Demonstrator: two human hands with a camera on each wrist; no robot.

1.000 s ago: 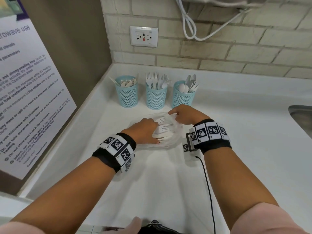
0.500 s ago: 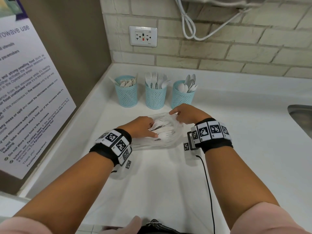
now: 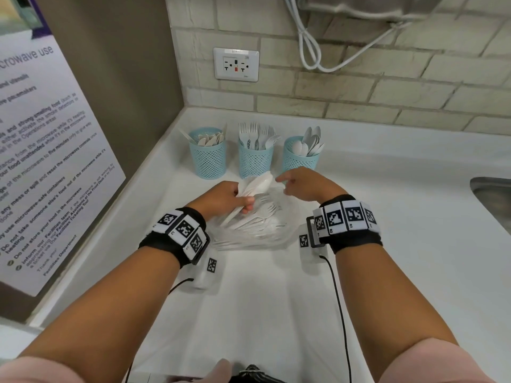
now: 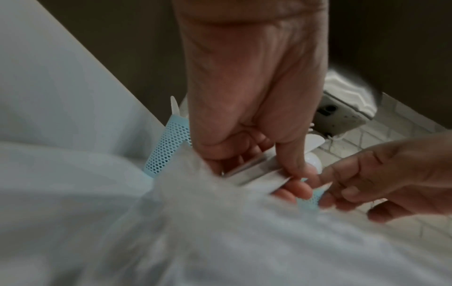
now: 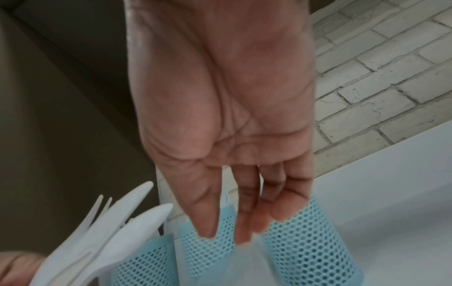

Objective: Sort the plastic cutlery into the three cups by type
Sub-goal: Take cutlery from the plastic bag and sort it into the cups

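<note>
here, at a white counter [image 3: 387, 217] tucked into a corner, the left hand [image 3: 221, 199] grips a small bundle of white plastic cutlery [image 3: 255, 186], fingers and thumb curled round the handles, the tips raised toward the cups; the right-wrist view shows at least one fork and knife-like blades in the bundle. the right hand [image 3: 304, 183] hovers just beside those tips with fingers loosely bent, holding nothing that can be made out. beneath both hands lies a clear plastic bag [image 3: 254, 230] with more cutlery inside. three blue mesh cups stand in a row near the back edge: the left cup [image 3: 208, 158] close to the brown side wall [image 3: 124, 78], the middle cup [image 3: 255, 160] full of forks, the right cup [image 3: 300, 158] holding spoons; what the left cup holds is too small to tell. the hands are just in front of the middle and right cups. open counter stretches to the right as far as a sink [image 3: 495, 203] at the frame's edge. a notice [image 3: 41, 161] hangs on the side wall, a socket [image 3: 236, 64] and a looped white cable [image 3: 312, 51] on the brick wall behind.
</note>
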